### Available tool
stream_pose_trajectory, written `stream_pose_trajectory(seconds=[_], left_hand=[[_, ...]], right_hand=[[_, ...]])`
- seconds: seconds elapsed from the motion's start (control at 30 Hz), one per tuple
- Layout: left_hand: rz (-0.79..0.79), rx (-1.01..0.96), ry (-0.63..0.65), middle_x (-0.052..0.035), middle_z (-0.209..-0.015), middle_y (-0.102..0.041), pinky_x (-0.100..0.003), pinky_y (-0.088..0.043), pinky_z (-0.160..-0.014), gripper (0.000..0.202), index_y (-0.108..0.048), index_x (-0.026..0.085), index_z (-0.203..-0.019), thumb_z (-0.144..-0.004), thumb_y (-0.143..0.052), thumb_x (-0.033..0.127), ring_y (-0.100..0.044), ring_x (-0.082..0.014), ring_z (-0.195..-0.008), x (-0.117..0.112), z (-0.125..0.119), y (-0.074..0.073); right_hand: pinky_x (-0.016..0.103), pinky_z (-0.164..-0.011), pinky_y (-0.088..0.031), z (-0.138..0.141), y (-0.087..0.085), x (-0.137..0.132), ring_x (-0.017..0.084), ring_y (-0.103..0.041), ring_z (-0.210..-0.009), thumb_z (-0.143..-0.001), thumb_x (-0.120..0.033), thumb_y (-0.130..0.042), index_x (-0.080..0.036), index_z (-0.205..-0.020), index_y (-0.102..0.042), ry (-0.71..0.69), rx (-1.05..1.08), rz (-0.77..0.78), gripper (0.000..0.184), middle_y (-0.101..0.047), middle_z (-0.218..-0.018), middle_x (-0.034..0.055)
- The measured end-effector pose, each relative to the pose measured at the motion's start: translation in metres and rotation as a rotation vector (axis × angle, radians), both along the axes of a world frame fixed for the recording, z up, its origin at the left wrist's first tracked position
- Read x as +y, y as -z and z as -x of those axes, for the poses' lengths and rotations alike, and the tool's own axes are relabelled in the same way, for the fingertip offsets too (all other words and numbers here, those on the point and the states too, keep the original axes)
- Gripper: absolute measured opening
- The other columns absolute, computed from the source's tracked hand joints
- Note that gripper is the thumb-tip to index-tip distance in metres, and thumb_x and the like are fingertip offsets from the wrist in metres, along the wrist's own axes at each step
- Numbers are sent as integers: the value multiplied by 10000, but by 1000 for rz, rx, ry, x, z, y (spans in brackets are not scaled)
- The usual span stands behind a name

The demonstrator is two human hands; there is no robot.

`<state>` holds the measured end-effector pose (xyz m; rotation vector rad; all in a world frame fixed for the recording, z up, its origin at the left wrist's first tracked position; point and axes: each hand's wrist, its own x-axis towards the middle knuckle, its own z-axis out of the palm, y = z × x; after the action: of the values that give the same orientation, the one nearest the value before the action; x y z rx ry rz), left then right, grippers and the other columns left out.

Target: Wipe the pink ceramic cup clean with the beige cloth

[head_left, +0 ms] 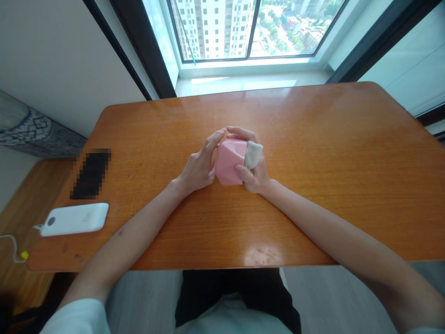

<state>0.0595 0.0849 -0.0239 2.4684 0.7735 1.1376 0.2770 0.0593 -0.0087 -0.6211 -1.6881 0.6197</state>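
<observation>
A pink faceted ceramic vessel (pixel 227 162) sits in the middle of the orange wooden table (pixel 313 139), held between both hands. My left hand (pixel 198 167) cups its left side, with the fingertips reaching over its upper edge. My right hand (pixel 253 178) wraps its right side and presses a grey-white cloth (pixel 253 154) against it. The fingers of my right hand curl over the far top of the vessel. Much of the vessel's far side and underside is hidden.
A black phone (pixel 91 174), pixelated in the picture, and a white power bank (pixel 74 219) with a cable lie at the table's left end. A lower wooden surface (pixel 31 208) stands beyond that end. A large window is behind the table.
</observation>
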Motion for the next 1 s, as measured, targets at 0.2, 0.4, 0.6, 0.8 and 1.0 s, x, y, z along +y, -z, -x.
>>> stream_pose_trajectory(seconds=[0.2, 0.4, 0.6, 0.8, 1.0], left_hand=[[-30, -5, 187, -135, -1902, -156, -664, -364, -1401, 1147, -15, 379, -1803, -969, -794, 498, -246, -380, -1764, 2, -4, 3], [27, -20, 201, -168, -1881, -198, -688, -399, -1368, 1309, -59, 415, -1791, -840, -926, 658, -287, -423, -1739, 6, -3, 6], [13, -31, 150, -174, -1792, -343, -656, -482, -1321, 1213, -196, 420, -1754, -827, -945, 647, -408, -409, -1679, 7, -1, 8], [14, -27, 136, -182, -1773, -369, -638, -523, -1285, 1163, -235, 399, -1742, -842, -925, 658, -444, -399, -1656, 4, -1, 3], [19, -24, 118, -178, -1760, -394, -630, -524, -1279, 1155, -267, 396, -1726, -825, -943, 651, -478, -402, -1627, 3, -1, 3]], right_hand=[[535, -1128, -608, -2, -2, 1, 316, -722, -1276, -967, -706, -668, -365, -1395, -675, -2, 119, 392, 548, -668, -1568, 41], [473, -1001, -632, 3, 6, 3, 286, -734, -1171, -1003, -697, -620, -315, -1391, -682, 12, 204, 568, 548, -763, -1401, 57], [466, -1029, -629, 7, 11, 7, 274, -722, -1217, -1058, -695, -477, -298, -1375, -674, -37, 273, 591, 545, -755, -1411, 73], [439, -967, -642, 6, 12, 8, 262, -746, -1125, -1057, -657, -483, -274, -1343, -681, -47, 266, 584, 518, -790, -1326, 72], [434, -908, -640, 4, 13, 9, 260, -745, -1063, -1068, -652, -455, -248, -1326, -695, 2, 196, 545, 536, -808, -1273, 86]])
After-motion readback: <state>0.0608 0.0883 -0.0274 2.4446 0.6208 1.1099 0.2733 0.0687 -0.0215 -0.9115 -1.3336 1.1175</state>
